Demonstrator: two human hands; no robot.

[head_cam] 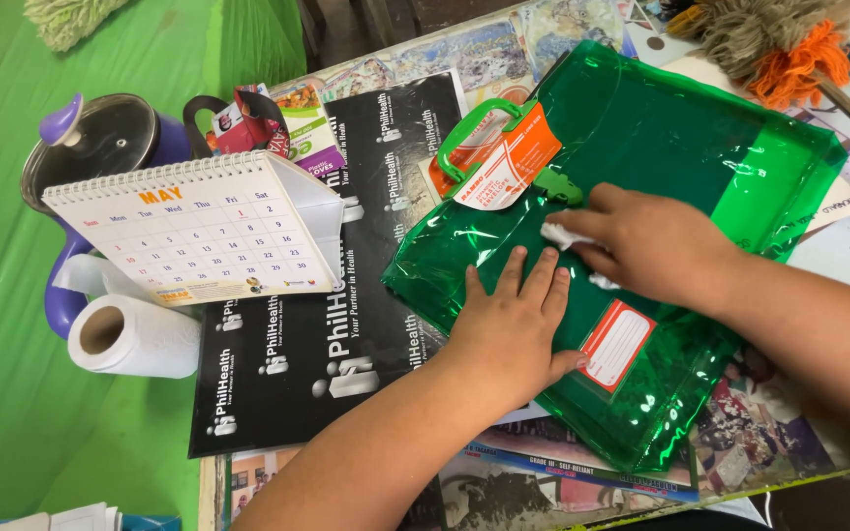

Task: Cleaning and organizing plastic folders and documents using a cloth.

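A shiny green plastic envelope case [661,138] with a green handle and an orange-and-white tag lies flat on the table. My left hand [512,324] presses palm-down on its near part, fingers spread, just left of a red-edged white label [615,344]. My right hand [646,241] rests on the case's middle, fingers closed on a small white wad of tissue [563,234] held against the plastic.
A black printed folder [297,364] lies left of the case. A desk calendar [194,231] stands further left, with a paper roll [130,336] and a purple lidded pot [100,138] on green cloth. A brown-and-orange duster [779,44] lies at the back right.
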